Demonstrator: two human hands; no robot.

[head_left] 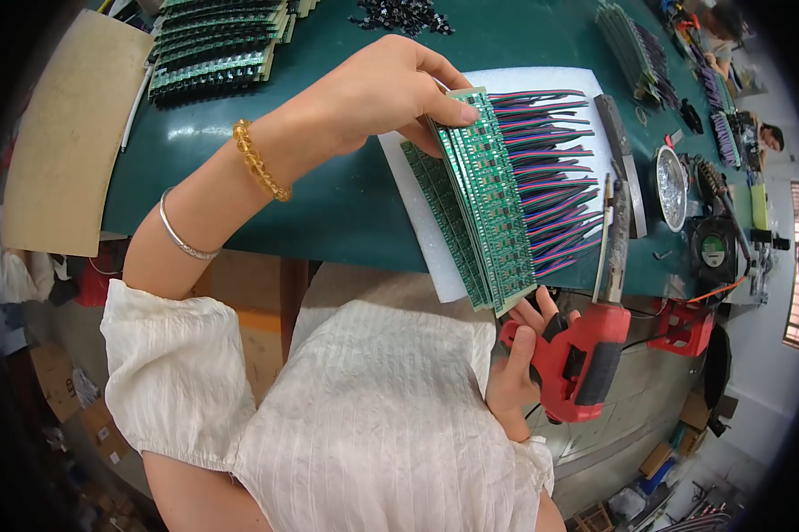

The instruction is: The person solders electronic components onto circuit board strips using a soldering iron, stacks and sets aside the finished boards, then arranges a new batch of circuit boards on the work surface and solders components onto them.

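Note:
My left hand (399,93) grips the top end of a green circuit board panel (492,195), its thumb pressed on the face. A row of multicoloured ribbon wires (550,168) fans out from the panel's right edge. More green panels (439,213) lie stacked under it, tilted to the left. At the panel's lower end, my right hand (514,372) is closed around a red and black soldering gun (581,363). The gun's metal barrel points up, just right of the wire ends. Whether the right fingertips also touch the panel's bottom edge I cannot tell.
A white foam sheet (417,253) lies under the panels on the green table (346,213). Stacked boards (218,53) and small black parts (404,16) stand at the back. Rightward are a dark metal bar (619,160), a round metal dish (671,188) and a black fan (713,250).

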